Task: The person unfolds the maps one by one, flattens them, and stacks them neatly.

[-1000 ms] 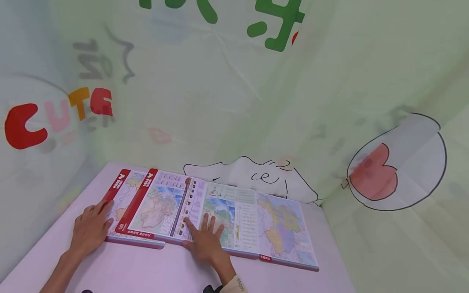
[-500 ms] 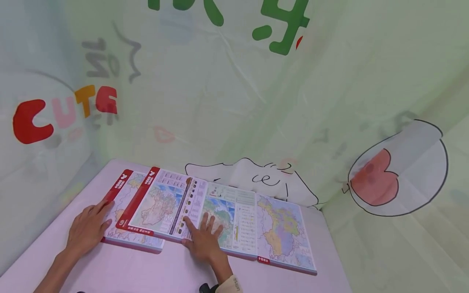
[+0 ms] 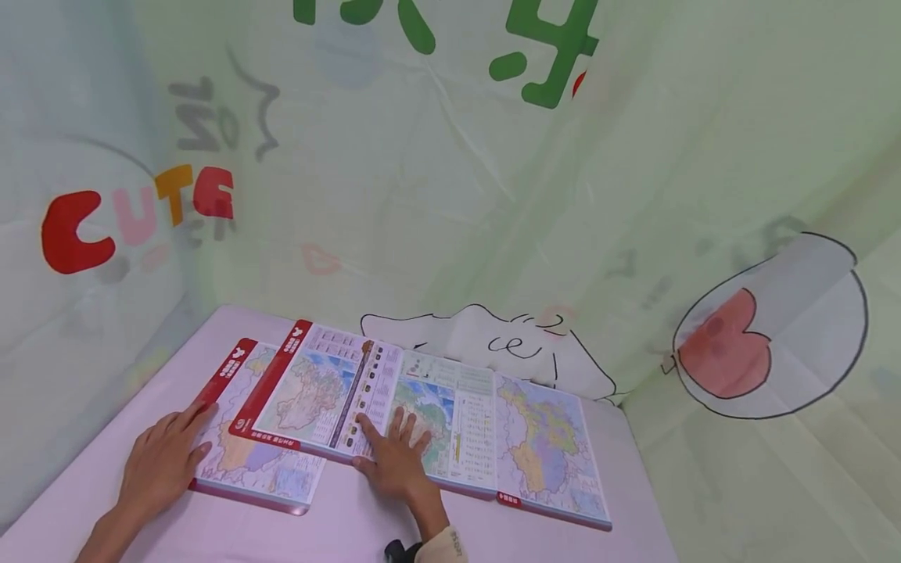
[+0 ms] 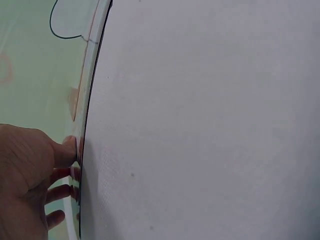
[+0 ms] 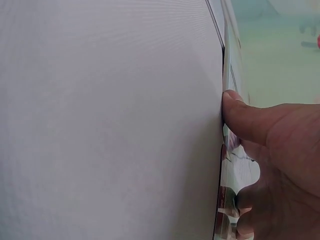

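Note:
On the pale pink table lie printed maps in an overlapping row. My left hand (image 3: 160, 461) rests on the leftmost map (image 3: 256, 450), a coloured one with a red strip, fingers extended over its left part and thumb by its near edge. Part of this map is hidden under the red-edged relief map (image 3: 306, 395). My right hand (image 3: 397, 461) presses with spread fingers on the relief map and the adjoining green map panel (image 3: 438, 399), thumb at the near edge. In the right wrist view the right thumb (image 5: 245, 117) lies along that edge.
Another coloured map (image 3: 549, 446) lies at the row's right end. The table (image 3: 549, 539) extends in front of the maps. Behind and beside it hang pale green printed curtains (image 3: 422, 195), the back one meeting the table's far edge.
My left hand has drawn the leftmost map toward the near side, so its far edge now sits lower beside the relief map. My right hand has stayed in place on the other maps.

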`<state>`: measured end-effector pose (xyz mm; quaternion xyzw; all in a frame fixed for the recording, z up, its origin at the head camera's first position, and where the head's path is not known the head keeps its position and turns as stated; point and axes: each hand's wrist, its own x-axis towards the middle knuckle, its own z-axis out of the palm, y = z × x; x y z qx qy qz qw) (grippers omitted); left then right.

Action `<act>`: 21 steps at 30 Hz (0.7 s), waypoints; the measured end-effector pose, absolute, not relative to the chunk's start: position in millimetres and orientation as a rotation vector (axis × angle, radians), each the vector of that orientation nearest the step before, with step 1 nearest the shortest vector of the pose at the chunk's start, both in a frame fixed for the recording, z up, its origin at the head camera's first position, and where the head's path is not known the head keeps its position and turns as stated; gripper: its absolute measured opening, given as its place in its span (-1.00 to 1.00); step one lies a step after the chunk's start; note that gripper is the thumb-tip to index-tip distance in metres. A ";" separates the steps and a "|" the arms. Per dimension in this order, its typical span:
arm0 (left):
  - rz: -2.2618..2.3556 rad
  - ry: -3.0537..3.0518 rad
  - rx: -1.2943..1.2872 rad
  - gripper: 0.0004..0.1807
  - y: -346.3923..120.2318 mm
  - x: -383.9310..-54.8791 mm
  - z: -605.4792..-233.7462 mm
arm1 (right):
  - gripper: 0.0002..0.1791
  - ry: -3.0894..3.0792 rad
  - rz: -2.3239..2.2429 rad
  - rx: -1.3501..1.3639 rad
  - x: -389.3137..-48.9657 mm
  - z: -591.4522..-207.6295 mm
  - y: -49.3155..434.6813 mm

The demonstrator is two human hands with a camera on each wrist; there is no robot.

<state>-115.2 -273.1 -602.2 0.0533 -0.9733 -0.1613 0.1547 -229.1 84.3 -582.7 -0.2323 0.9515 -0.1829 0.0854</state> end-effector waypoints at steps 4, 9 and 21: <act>-0.456 -2.801 0.168 -0.08 -270.3 -107.1 -600.8 | -0.17 2.831 -0.555 -0.699 -230.7 -587.8 85.9; -0.453 -2.824 0.177 -0.07 -269.0 -102.3 -601.6 | -0.17 2.824 -0.606 -0.708 -229.2 -582.5 87.1; -0.629 -2.767 0.247 -0.03 -274.5 -108.3 -597.4 | -0.58 2.951 -1.300 -0.481 -213.1 -544.0 68.7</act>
